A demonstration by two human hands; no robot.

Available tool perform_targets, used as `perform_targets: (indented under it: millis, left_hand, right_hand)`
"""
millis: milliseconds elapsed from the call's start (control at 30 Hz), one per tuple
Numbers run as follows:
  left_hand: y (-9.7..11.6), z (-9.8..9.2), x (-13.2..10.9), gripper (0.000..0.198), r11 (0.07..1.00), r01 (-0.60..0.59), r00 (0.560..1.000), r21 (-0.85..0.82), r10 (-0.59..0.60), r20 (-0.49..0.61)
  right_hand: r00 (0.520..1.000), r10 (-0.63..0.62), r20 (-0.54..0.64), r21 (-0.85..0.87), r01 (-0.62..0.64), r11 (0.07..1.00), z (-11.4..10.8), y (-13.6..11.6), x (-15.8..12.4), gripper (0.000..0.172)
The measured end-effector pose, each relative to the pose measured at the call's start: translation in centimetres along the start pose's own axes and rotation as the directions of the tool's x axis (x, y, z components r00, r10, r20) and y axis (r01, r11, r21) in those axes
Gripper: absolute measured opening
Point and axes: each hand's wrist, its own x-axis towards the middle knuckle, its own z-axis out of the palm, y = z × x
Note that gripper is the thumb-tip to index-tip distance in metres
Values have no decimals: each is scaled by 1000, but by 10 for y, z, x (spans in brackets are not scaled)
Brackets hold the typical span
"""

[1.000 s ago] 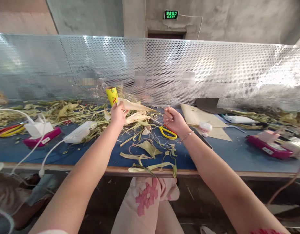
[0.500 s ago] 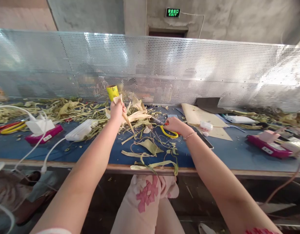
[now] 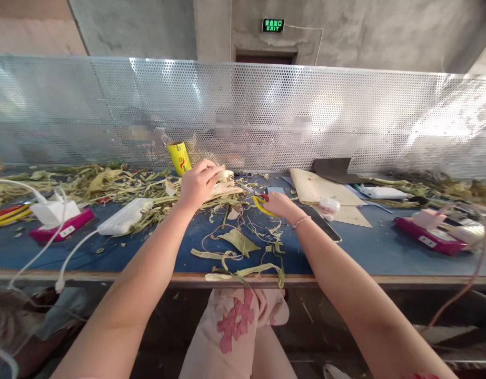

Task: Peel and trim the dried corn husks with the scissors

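My left hand [image 3: 199, 181] is at the pile of dried corn husks [image 3: 229, 190] in the table's middle, its fingers curled over pale husk. The fingertips are partly hidden, and which piece they grip is unclear. My right hand [image 3: 280, 204] is closed around scissors with yellow and red handles [image 3: 263, 206]. The narrow blades point left toward the pile. Just behind my left hand a yellow tube [image 3: 179, 158] stands slightly tilted. Loose husk strips and a flat greenish piece [image 3: 239, 241] lie on the blue table [image 3: 156, 252] in front of me.
A phone [image 3: 324, 223] and tan sheets [image 3: 321, 187] lie beside my right hand. White adapters and cables rest on a magenta power strip [image 3: 79, 226] at left; another magenta strip [image 3: 432, 239] is at right. A perforated metal screen [image 3: 266, 116] rises along the back.
My left hand has moved right and down onto the husk pile from in front of the yellow tube, bringing its pale husk there. The scissors have turned a little in my right hand.
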Motion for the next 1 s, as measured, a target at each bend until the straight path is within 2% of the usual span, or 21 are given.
perform_targets:
  millis: [33, 100, 233, 333, 400, 467, 533, 633, 833, 933, 1000]
  left_hand:
    - [-3, 1, 1, 10, 999, 27, 999, 34, -29, 42]
    - [-14, 4, 2, 9, 988, 126, 983, 86, -136, 123]
    - [-38, 7, 1, 20, 936, 302, 879, 179, -347, 327]
    - [-50, 8, -1, 25, 870, 484, 813, 91, -486, 320]
    - [-55, 8, -2, 24, 828, 560, 799, -11, -537, 271]
    - [-61, 10, -3, 21, 853, 522, 829, -17, -502, 248]
    - [-66, 12, -4, 20, 917, 393, 877, 70, -397, 272]
    - [-73, 14, -6, 22, 956, 227, 905, 185, -277, 323]
    - [-71, 13, -8, 13, 959, 181, 916, 219, -245, 316]
    - [-61, 12, -8, 10, 940, 138, 891, 312, -255, 375]
    - [-53, 12, -8, 11, 905, 23, 826, 426, -257, 502]
  right_hand:
    - [999, 54, 0, -49, -54, 997, -5, -3, -1, 19]
    - [996, 78, -44, -100, -82, 992, -14, -8, -3, 27]
    - [997, 5, -74, -122, -13, 992, -28, -8, -9, 47]
    - [998, -53, -37, -180, 45, 983, -31, -4, -13, 55]
    - [997, -84, -3, -222, 81, 972, -32, -2, -14, 58]
    - [994, -106, 33, -245, 111, 963, -32, -1, -14, 58]
    - [991, -119, 67, -254, 132, 958, -33, 1, -13, 56]
    - [985, -131, 109, -253, 155, 955, -36, 4, -12, 55]
    - [971, -133, 197, -248, 180, 952, -42, 5, -15, 53]
    - [967, -117, 228, -261, 176, 949, -43, 4, -16, 50]
    - [962, -125, 242, -265, 190, 945, -43, 4, -16, 49]
